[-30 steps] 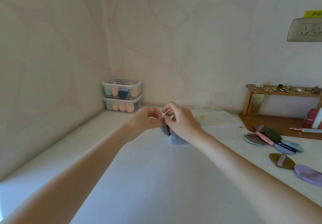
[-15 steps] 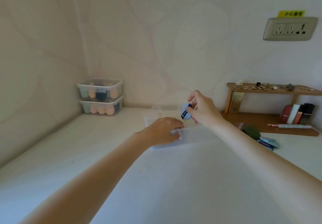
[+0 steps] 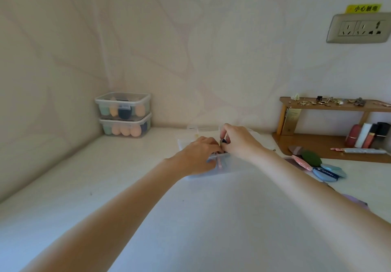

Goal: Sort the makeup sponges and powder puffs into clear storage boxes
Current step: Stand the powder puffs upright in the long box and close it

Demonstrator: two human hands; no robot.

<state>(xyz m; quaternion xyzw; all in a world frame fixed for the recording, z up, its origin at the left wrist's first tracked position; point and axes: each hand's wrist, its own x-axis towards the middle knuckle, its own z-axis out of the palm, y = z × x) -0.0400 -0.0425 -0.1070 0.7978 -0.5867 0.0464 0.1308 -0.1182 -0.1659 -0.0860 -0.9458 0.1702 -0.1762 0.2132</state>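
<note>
Two lidded boxes [image 3: 123, 115] stacked in the far left corner of the table [image 3: 105, 187], sponges inside both. Open box [image 3: 232, 166] mid-table, nearer than the stack and to its right; both hands over it, left hand [image 3: 198, 155] beside right hand [image 3: 239, 142]. Loose puffs [image 3: 323, 170] lie right of the open box. Shelf [image 3: 334, 106] against the back wall, far right, behind the puffs. Socket [image 3: 359, 28] on the wall above the shelf
</note>
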